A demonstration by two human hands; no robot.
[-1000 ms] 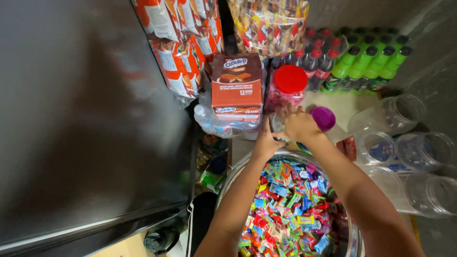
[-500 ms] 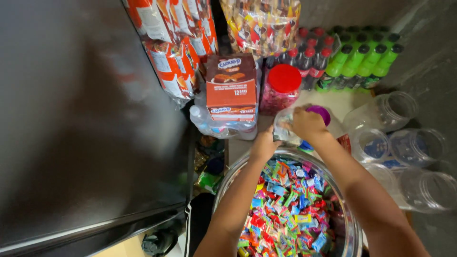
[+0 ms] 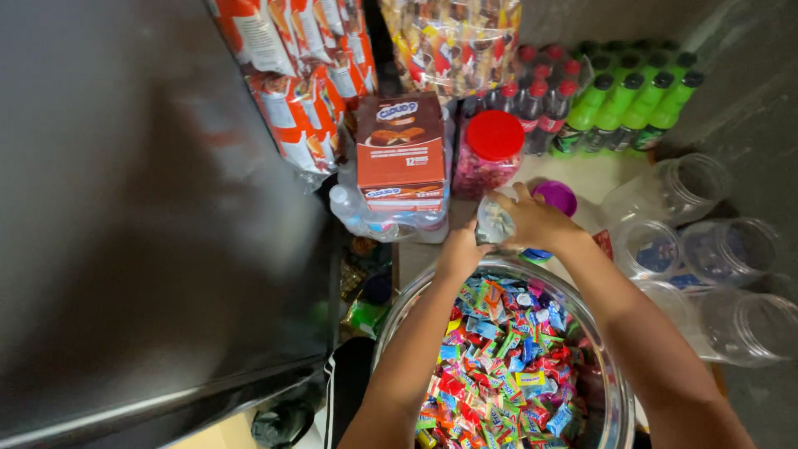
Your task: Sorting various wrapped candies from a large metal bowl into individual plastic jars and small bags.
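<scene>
Our right hand (image 3: 536,220) and left hand (image 3: 463,249) clamped on a small clear plastic jar (image 3: 494,223), red-lidded clear candy jar (image 3: 489,154) at twelve o'clock, wide steel bowl (image 3: 399,309) of bright wrapped sweets at six, orange snack box (image 3: 400,143) at eleven.

Sweets (image 3: 507,366) fill the bowl (image 3: 613,399); bottles (image 3: 619,100) stand behind, empty jars (image 3: 706,249) right.

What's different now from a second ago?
Both hands drew back from the red-lidded jar toward the candy bowl. The right hand and left hand now hold a small clear jar between them. Boxes, bottles and empty jars stayed put.
</scene>
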